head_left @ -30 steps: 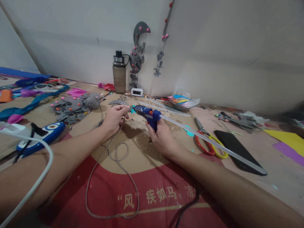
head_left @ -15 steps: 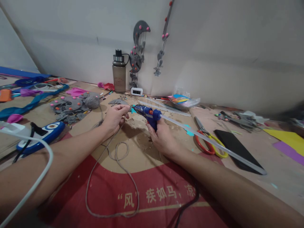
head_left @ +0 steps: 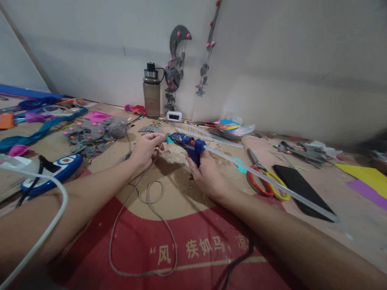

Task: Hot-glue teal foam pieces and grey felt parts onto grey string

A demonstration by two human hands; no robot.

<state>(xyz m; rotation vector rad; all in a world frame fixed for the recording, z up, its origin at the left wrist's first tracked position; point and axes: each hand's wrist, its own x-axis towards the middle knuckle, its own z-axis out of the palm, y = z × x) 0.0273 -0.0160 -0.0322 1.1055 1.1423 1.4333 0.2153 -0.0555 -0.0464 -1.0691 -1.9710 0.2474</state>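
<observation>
Pale wall (head_left: 287, 60) | cluttered table (head_left: 359, 219) | left hand (head_left: 145, 152) pinching cord (head_left: 136, 276) | right hand (head_left: 209, 175) gripping glue gun (head_left: 194, 149)

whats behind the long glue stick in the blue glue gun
Behind the glue stick, parts of a cyan scrap, the scissors and a black slab show. The narrow strip of each that it crosses is covered and cannot be clearly seen.

Glue gun (head_left: 197, 146): smooth blue plastic. Glue stick (head_left: 302, 199): translucent, glossy. Yarn ball (head_left: 117, 130): matt, fibrous. Scissor blades (head_left: 255, 158): metal.
</observation>
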